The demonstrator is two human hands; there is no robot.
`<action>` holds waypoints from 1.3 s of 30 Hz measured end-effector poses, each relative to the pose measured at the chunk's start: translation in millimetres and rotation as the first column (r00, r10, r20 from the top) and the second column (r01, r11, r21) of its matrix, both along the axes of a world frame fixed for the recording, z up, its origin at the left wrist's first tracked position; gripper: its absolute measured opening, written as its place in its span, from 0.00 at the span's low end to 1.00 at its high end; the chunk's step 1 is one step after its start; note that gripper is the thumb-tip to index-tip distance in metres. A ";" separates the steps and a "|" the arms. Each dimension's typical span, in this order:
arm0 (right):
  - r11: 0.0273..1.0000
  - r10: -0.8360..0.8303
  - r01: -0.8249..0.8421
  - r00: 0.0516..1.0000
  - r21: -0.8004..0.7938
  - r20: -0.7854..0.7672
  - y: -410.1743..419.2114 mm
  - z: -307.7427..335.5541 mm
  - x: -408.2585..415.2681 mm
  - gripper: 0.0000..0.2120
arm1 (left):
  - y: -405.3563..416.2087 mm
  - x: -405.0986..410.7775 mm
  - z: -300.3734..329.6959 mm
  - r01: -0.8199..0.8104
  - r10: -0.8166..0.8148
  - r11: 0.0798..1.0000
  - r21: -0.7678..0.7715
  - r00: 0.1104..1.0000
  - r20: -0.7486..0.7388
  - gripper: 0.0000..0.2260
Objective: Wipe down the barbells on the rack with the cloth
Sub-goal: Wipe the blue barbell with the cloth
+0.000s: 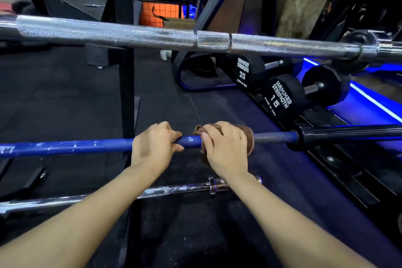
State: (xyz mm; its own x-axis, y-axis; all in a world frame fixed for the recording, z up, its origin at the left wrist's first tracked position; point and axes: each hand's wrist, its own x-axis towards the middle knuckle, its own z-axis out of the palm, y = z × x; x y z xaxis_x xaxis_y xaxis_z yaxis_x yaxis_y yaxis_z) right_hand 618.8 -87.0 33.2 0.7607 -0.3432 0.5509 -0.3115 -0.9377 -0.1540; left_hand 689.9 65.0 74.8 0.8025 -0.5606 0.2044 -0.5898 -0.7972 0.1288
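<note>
A blue barbell (65,147) with chipped paint runs across the middle of the view on the rack. My left hand (153,147) grips its shaft. Just to the right, my right hand (225,148) holds a brown cloth (247,135) wrapped around the same shaft. The cloth bunches under my palm and pokes out on both sides. A silver knurled barbell (130,32) lies higher up, closer to the camera. A third, chrome barbell (174,190) rests lower, partly hidden by my forearms.
A black rack upright (126,85) stands behind the bars left of centre. Black dumbbells marked 20 (244,69) and 15 (280,97) sit on a low rack to the right. Dark rubber floor lies below, with blue light strips at the right.
</note>
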 end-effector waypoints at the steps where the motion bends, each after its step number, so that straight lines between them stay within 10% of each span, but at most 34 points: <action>1: 1.000 -0.015 0.015 0.998 -0.010 -0.053 -1.1 6.3 4.0 0.17 | -0.3 0.3 0.4 0.002 -0.002 1.000 0.019 1.000 0.012 0.13; 6: 0.939 -0.037 0.166 0.919 0.301 -0.393 -16.8 42.9 39.8 0.15 | -0.7 1.5 1.5 0.003 -0.004 1.000 0.028 1.000 0.016 0.13; 11: 0.995 0.071 -0.086 0.969 -0.053 -0.235 -34.3 25.0 6.6 0.15 | -0.3 1.5 2.4 0.000 0.000 1.000 0.008 1.000 -0.008 0.12; 17: 0.969 -0.245 0.247 0.949 -0.014 -0.200 -68.2 21.0 -0.1 0.18 | 3.4 4.8 -0.1 0.051 -0.057 0.996 -0.067 0.994 -0.095 0.11; 24: 1.000 0.005 -0.005 1.000 0.026 0.006 57.7 7.8 37.0 0.16 | 20.2 18.3 6.0 -0.060 0.056 0.996 -0.071 0.997 -0.056 0.07; 28: 0.974 0.224 -0.226 0.962 0.007 -0.155 44.8 14.8 31.0 0.27 | 27.1 13.6 8.5 -0.064 0.061 0.995 -0.077 0.997 -0.041 0.09; 35: 0.983 -0.171 0.171 0.985 -0.061 0.001 -10.9 7.4 10.8 0.19 | 28.0 11.8 8.6 -0.047 0.046 0.996 -0.070 0.999 -0.007 0.10; 39: 0.999 -0.022 0.025 0.997 -0.045 0.070 60.6 -0.7 38.4 0.13 | 27.0 11.9 10.6 -0.074 0.074 0.996 -0.055 0.997 -0.009 0.09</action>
